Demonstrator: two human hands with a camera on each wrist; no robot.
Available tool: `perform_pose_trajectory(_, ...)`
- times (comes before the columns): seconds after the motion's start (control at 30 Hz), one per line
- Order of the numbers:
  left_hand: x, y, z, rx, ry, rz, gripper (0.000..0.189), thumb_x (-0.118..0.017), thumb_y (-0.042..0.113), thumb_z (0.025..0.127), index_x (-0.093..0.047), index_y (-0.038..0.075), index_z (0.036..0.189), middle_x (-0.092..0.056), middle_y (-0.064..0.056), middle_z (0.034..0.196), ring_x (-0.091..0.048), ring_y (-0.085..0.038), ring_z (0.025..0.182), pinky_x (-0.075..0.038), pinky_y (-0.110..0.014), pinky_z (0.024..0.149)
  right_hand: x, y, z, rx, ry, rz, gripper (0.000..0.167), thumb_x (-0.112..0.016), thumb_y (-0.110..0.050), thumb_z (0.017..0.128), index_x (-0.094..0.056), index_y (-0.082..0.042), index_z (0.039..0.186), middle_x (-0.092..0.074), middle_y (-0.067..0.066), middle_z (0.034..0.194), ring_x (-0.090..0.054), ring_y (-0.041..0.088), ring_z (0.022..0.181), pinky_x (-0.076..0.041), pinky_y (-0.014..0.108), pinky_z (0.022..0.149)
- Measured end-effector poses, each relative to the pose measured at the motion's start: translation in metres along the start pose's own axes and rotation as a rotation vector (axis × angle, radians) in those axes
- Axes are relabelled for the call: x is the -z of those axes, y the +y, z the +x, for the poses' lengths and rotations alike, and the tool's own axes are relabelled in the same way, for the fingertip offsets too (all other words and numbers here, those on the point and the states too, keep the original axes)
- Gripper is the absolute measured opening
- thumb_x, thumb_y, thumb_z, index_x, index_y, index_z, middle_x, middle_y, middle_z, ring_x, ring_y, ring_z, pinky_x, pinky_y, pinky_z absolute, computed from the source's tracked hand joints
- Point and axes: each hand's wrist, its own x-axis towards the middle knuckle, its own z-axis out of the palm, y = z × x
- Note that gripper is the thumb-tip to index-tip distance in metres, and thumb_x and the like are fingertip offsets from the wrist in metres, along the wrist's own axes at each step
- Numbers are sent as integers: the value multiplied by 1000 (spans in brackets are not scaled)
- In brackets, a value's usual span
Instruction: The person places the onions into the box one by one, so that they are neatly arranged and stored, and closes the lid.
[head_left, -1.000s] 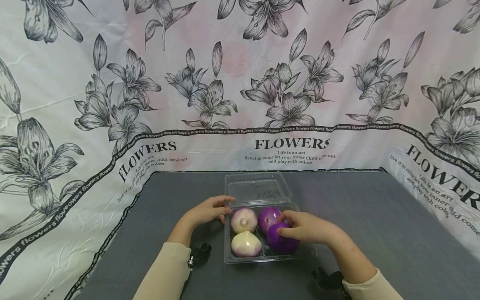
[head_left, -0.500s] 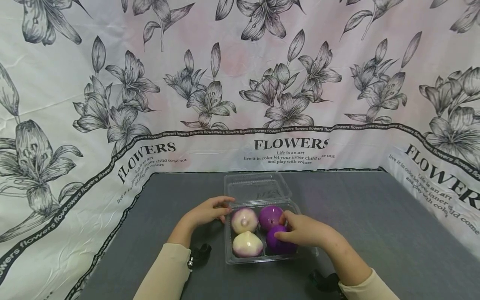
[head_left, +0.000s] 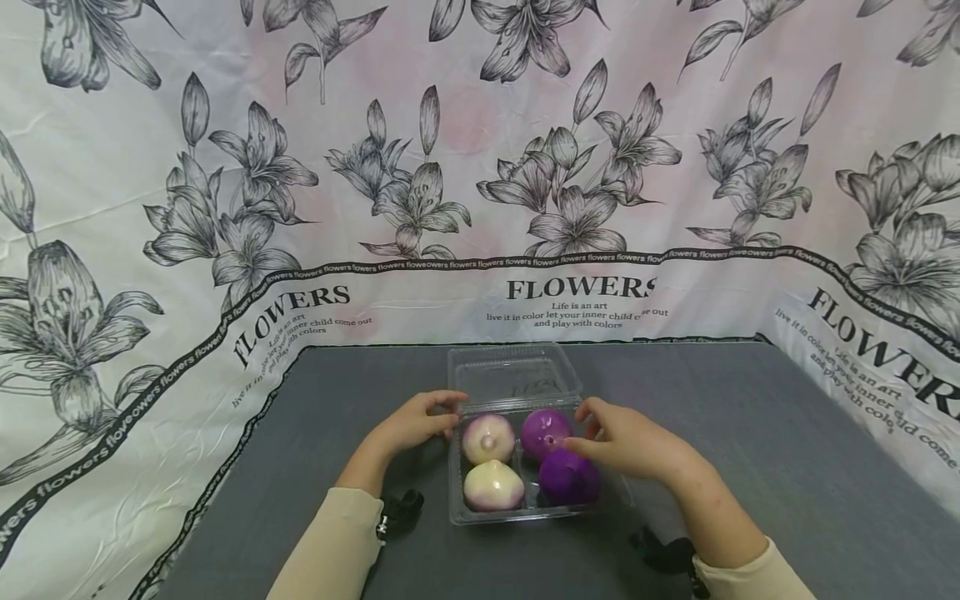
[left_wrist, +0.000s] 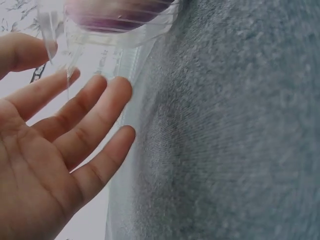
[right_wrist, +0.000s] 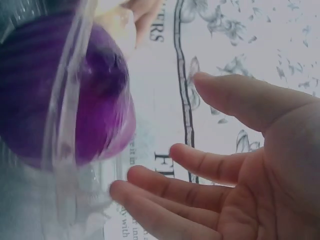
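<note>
A clear plastic clamshell box (head_left: 487,518) lies with its lid (head_left: 513,375) folded back. Two pale, purple-tinged onions, one at the back (head_left: 487,442) and one in front (head_left: 493,487), sit in its left half. On the right are a purple onion (head_left: 545,433) at the back and a darker purple onion (head_left: 570,477) in front. My left hand (head_left: 416,421) touches the box's left edge near the hinge, its fingers spread in the left wrist view. My right hand (head_left: 637,437) hovers over the right edge with fingers apart, holding nothing; the right wrist view shows a gap to the onion (right_wrist: 100,105).
Grey cloth (head_left: 352,375) covers the table. Behind and at both sides hangs a white curtain (head_left: 420,317) printed with flowers and lettering. Dark straps with small devices (head_left: 401,508) are on both wrists.
My right hand has let go of the darker purple onion and drawn back to the right, its fingers spreading. That onion now rests in the front right of the box. My left hand stays put.
</note>
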Motion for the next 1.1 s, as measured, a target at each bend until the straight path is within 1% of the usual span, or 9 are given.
perform_pose_trajectory(0.13, -1, 0, 0, -10, 34, 22, 48, -61, 10, 101, -53, -5, 146, -60, -15, 120, -69, -28, 89, -54, -44, 84, 5, 5, 2, 11, 50, -7, 46, -72, -35, 96, -58, -2, 124, -65, 9, 105, -64, 22, 91, -55, 43, 75)
perform_pose_trajectory(0.37, 1, -1, -1, -50, 80, 97, 47, -65, 13, 100, -57, -1, 144, -59, -15, 125, -58, -34, 113, -51, -46, 91, 4, 22, 10, 1, 64, -15, 39, -73, -16, 95, -58, 2, 126, -64, 18, 115, -65, 33, 103, -56, 48, 81)
perform_pose_trajectory(0.5, 0, -2, 1, -63, 85, 73, 48, -67, 10, 99, -56, 2, 145, -57, -16, 127, -60, -28, 103, -51, -39, 82, 4, 31, 14, -38, 55, 11, 50, -75, -12, 92, -51, 5, 132, -62, 21, 117, -66, 37, 104, -56, 49, 79)
perform_pose_trajectory(0.57, 0, -2, 3, -75, 89, 33, 53, -67, 6, 98, -50, 2, 148, -54, -18, 127, -59, -23, 94, -50, -34, 77, 4, 35, 15, -58, 49, 33, 58, -76, -12, 92, -44, 7, 138, -62, 21, 118, -65, 38, 105, -56, 50, 78)
perform_pose_trajectory(0.67, -2, -2, 5, -91, 98, -60, 72, -67, -2, 95, -28, 2, 156, -51, -21, 127, -56, -18, 84, -48, -29, 72, 4, 43, 18, -74, 38, 73, 71, -75, -12, 93, -33, 7, 146, -62, 21, 118, -65, 40, 108, -56, 52, 80)
perform_pose_trajectory(0.8, -4, -1, 7, -107, 131, -152, 103, -67, -9, 91, 3, 9, 163, -50, -21, 123, -56, -15, 81, -48, -24, 69, 3, 54, 22, -61, 6, 145, 81, -74, -13, 94, -24, 10, 152, -62, 18, 114, -62, 44, 113, -54, 54, 86)
perform_pose_trajectory(0.87, -5, -1, 8, -110, 151, -167, 110, -68, -10, 89, 10, 11, 163, -51, -19, 121, -54, -15, 80, -47, -23, 67, 2, 59, 24, -63, -13, 182, 82, -74, -14, 94, -22, 9, 154, -62, 15, 112, -59, 45, 117, -53, 55, 89)
perform_pose_trajectory(0.93, -6, -1, 9, -111, 165, -166, 111, -69, -10, 89, 10, 10, 164, -52, -18, 120, -53, -15, 79, -46, -23, 66, 1, 64, 26, -60, -34, 211, 84, -73, -15, 95, -21, 9, 156, -62, 13, 111, -59, 45, 118, -52, 55, 90)
perform_pose_trajectory(1.1, -7, -3, 9, -123, 193, -169, 98, -69, -11, 87, -9, 3, 163, -52, -16, 118, -52, -14, 80, -46, -24, 69, -1, 71, 30, -47, -64, 306, 88, -72, -14, 96, -13, 8, 158, -62, 12, 108, -61, 36, 113, -52, 51, 91)
